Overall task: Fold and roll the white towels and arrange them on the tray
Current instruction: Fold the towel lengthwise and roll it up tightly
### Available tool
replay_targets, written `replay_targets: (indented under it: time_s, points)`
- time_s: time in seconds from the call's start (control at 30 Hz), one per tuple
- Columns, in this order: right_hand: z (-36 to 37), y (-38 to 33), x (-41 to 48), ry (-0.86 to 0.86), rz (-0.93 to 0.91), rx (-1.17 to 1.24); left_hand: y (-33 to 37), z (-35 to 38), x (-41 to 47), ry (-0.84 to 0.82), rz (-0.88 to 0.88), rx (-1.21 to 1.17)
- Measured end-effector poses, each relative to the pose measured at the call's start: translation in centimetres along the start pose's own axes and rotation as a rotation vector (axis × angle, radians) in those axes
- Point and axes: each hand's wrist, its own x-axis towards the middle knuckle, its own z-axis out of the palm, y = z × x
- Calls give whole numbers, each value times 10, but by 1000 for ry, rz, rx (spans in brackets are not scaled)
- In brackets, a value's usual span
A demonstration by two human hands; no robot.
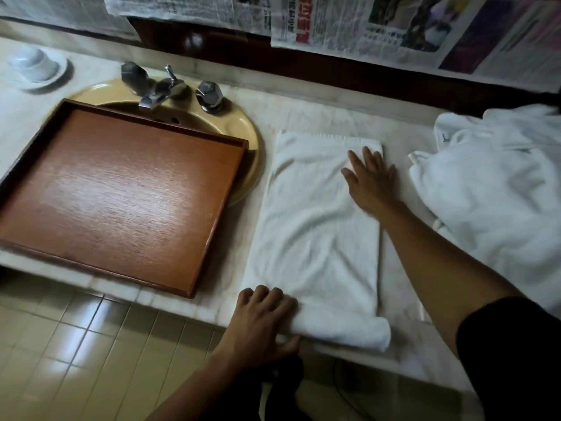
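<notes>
Both on the towel [315,226]: our left hand [261,320] grips its end at the counter [303,117] front edge, right hand [372,177] flat; we should roll tight

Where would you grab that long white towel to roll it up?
Likely the towel's near short end, from the counter's front edge. It lies lengthwise away from the person, and that end already curls up under the left hand, so it should roll straight.

From my left hand [258,323] the folded white towel [315,226] runs flat away, near end curled over (slightly rumpled). The brown wooden tray [121,189] lies left of that grip, a white towelling heap [498,183] far right.
</notes>
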Motion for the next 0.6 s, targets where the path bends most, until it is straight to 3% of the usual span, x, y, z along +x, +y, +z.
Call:
replay_targets:
  time_s: [0.13, 0.3, 0.43, 0.6]
  points:
    - [-7, 8, -25, 72, -8, 60, 1, -1, 1, -11, 8, 4]
    - [-2, 4, -156, 233, -158, 370, -1, -1, 2, -34, -13, 14]
    - [-1, 0, -274, 138, -210, 480, -1, -2, 3, -45, -12, 33]
    - [25, 17, -330, -74, -378, 199, -3, -4, 3, -84, -35, 34]
